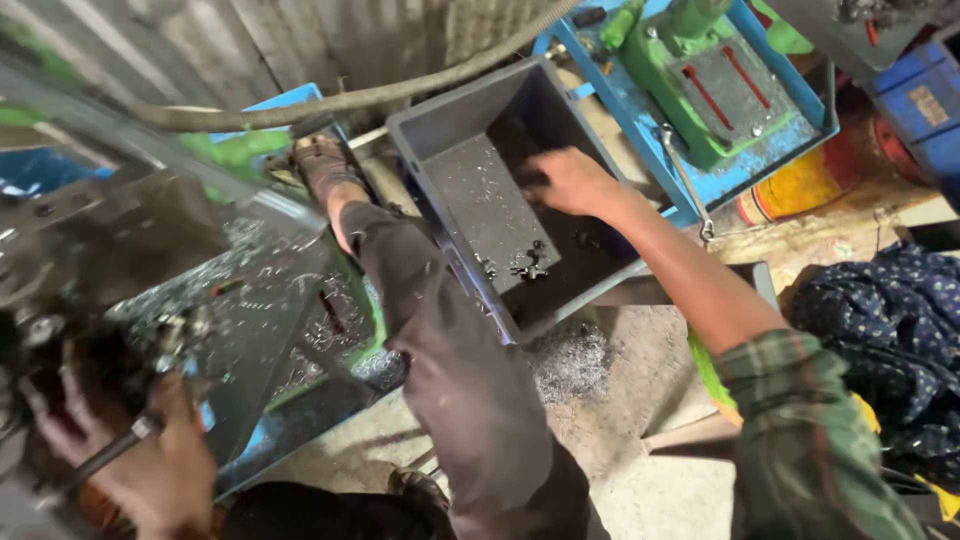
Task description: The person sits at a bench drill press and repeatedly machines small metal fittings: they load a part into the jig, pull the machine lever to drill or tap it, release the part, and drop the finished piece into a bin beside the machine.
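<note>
Steel shavings glitter across the sloped bed of the machine [250,300] at the left, where they gather because the surface tilts down toward the floor. Low in that corner the left hand [150,470] is clenched around a thin metal lever [110,452], its rod crossing the palm at a slant; the grip sits at the lever's free end, probably where a pull gets the most leverage. One lever shows, and one hand on it.

Next to the right, the person's leg [440,340] in grey-brown trousers stretches up the middle, its one visible foot [322,165] propped against the machine's edge, seemingly as a brace while seated low. A single thick hose [330,102] arcs over the foot along the corrugated wall.

Beside the leg lies one grey plastic crate [470,140], tipped so its open mouth faces the person and its contents stay within reach. Inside it the right hand [568,182] reaches into the dark far corner, fingers curled downward; whether it grasps anything I cannot tell, since the fingertips are lost in shadow. A small cluster of dark metal parts [528,265] lies loose on the crate's lower wall, too small and blurred to count.

Farther right stand one blue tray [800,140] with a green press [700,80], then one crumpled dark printed cloth [890,320].
</note>
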Demonstrator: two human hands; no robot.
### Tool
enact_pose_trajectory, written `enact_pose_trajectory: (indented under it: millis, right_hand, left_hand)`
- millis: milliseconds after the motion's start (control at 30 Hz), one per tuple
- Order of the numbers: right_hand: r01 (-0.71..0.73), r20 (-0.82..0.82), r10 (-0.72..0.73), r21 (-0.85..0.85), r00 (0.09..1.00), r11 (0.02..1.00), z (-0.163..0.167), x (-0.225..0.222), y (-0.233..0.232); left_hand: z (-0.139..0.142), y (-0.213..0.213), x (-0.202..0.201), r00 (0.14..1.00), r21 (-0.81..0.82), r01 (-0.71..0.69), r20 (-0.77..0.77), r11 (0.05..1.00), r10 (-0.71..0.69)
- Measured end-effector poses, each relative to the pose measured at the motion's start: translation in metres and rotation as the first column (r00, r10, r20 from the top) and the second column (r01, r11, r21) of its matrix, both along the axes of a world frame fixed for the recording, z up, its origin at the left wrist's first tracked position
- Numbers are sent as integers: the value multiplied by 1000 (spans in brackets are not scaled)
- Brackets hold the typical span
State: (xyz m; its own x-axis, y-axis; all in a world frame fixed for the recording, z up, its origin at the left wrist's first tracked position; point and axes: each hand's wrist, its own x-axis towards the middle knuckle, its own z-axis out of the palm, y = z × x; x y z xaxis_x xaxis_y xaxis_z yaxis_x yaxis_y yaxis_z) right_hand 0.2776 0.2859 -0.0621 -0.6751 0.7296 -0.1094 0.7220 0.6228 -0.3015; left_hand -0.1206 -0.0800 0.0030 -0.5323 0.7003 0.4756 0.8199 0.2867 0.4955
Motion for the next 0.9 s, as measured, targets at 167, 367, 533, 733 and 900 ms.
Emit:
enact_pose_trajectory:
  millis: [167,367,533,733,900]
  right_hand:
    - [347,377,-242,-241,894,907,-139,49,-7]
    - [209,474,-117,-145,872,967,-206,9,-65]
    - [294,477,-272,30,836,955,-171,39,-13]
    - [453,640,-107,-406,761,794,-168,18,-46]
    - [282,589,6,-396,808,874,-163,-31,-105]
  left_hand:
    - [7,-2,10,999,90,20,-35,996,-17]
    - [26,1,7,992,-15,95,-81,995,-96]
    - [30,3,11,969,93,238,-89,967,-230]
    - [37,9,19,978,98,206,-52,974,-202]
    - [40,11,19,989,84,151,-16,985,-150]
